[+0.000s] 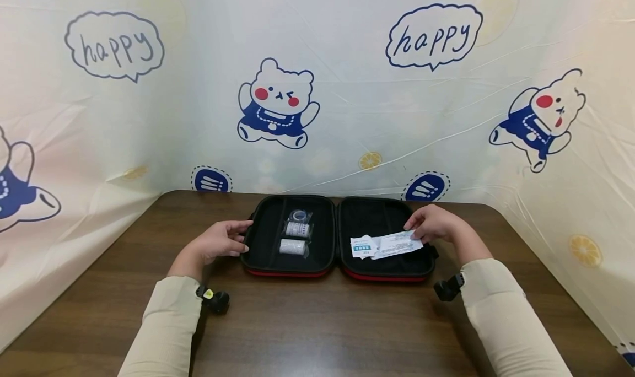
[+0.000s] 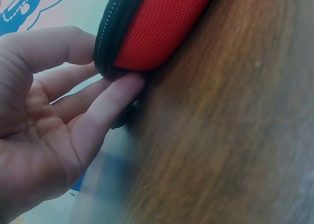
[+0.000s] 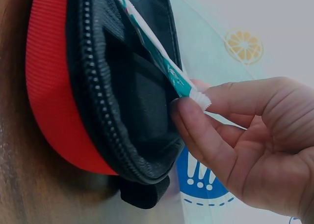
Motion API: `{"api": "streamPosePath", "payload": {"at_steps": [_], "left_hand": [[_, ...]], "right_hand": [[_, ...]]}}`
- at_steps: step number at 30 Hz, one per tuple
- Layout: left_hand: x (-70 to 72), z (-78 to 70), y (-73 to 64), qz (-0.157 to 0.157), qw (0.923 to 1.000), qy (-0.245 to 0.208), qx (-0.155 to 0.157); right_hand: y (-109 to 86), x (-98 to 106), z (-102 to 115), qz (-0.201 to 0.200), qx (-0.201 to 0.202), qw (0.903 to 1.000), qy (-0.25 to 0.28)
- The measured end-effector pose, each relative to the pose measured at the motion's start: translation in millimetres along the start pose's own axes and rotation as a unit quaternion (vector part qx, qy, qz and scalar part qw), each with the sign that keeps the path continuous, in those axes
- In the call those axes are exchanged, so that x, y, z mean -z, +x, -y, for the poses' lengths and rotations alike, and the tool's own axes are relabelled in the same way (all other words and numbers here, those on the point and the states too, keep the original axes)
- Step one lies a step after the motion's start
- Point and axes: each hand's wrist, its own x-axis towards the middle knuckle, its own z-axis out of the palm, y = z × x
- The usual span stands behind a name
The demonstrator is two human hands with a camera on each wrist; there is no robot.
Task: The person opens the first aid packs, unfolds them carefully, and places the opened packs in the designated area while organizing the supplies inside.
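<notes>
A zippered case [image 1: 290,273], black inside and red outside, lies spread flat on the wooden table. My left hand [image 1: 222,239] holds the outer edge of its left half; in the left wrist view, the thumb lies against the corner of the red shell [image 2: 167,30] and the fingers reach the zipper side. My right hand [image 1: 436,224] pinches the end of a long white and teal sealed packet [image 1: 398,244] over the right half. Beside that packet is a smaller white packet [image 1: 364,247] with a blue label. Close by in the right wrist view is the case's zipper [image 3: 95,86].
In the left half lie a white roll [image 1: 292,247], a wrapped roll with print [image 1: 297,229] and a small ring-shaped roll [image 1: 299,216] in clear wrap. A black strap [image 3: 144,192] sticks out from the case's right side. Behind the table [image 1: 317,327] hangs a printed curtain [image 1: 347,118].
</notes>
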Motion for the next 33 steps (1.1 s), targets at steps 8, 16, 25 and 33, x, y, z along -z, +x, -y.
{"api": "streamPosePath", "payload": {"at_steps": [8, 16, 25, 33], "left_hand": [[-0.5, 1.3, -0.4, -0.001, 1.0, -0.002, -0.001], [-0.4, 1.0, -1.5, -0.001, 1.0, -0.005, 0.001], [0.5, 1.2, -0.7, 0.002, 1.0, -0.009, 0.0], [0.2, 1.4, 0.0, 0.0, 1.0, -0.009, -0.001]], "right_hand": [[-3.8, 9, -4, -0.036, 0.006, 0.9993, 0.013], [-9.9, 20, -6, -0.071, 0.036, 0.9968, 0.003], [-13.1, 33, -3, -0.101, 0.062, 0.9929, 0.008], [-10.7, 39, -3, -0.179, 0.053, 0.9824, 0.006]]}}
